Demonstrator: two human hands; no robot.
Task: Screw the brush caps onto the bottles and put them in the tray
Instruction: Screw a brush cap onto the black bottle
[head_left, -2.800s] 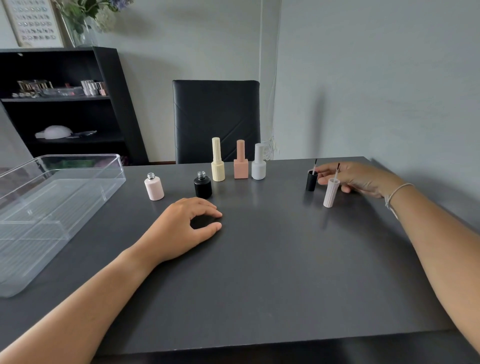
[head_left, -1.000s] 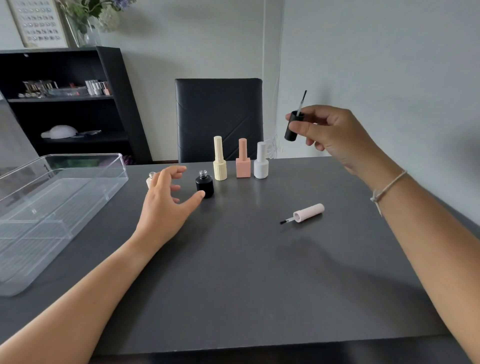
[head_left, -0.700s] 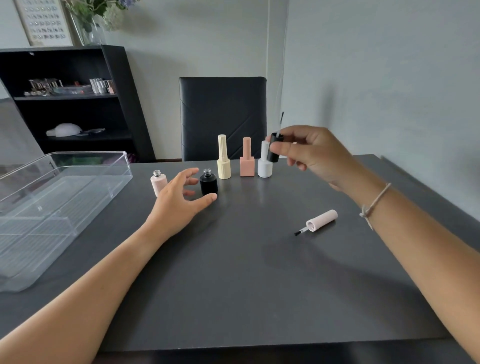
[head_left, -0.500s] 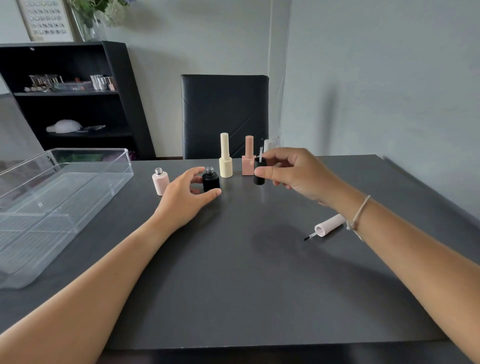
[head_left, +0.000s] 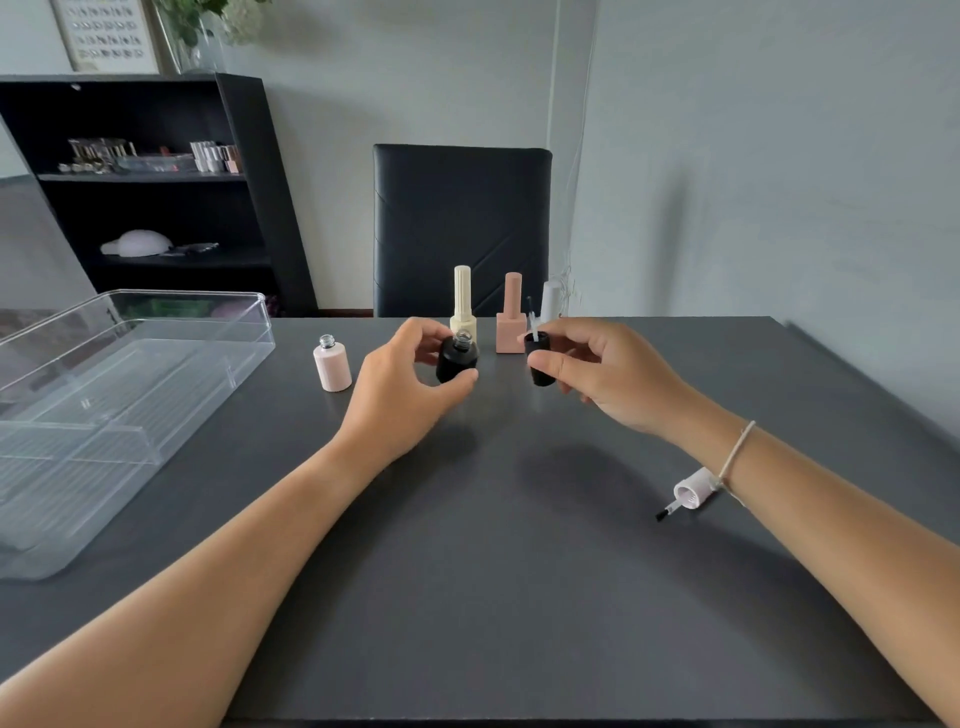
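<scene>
Head | left hand (head_left: 400, 395) now grips black bottle (head_left: 456, 358) (uncapped) | black cap (head_left: 539, 361) lowered

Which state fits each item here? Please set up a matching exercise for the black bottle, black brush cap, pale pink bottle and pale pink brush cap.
Things:
1. round black glass bottle
2. black brush cap
3. pale pink cylindrical bottle
4. pale pink brush cap

States:
A. lying on its side on the table
B. standing uncapped, untouched
C. gripped by the left hand
D. pinched in the right hand, brush up

Pairs: 1-C, 2-D, 3-B, 4-A
</scene>
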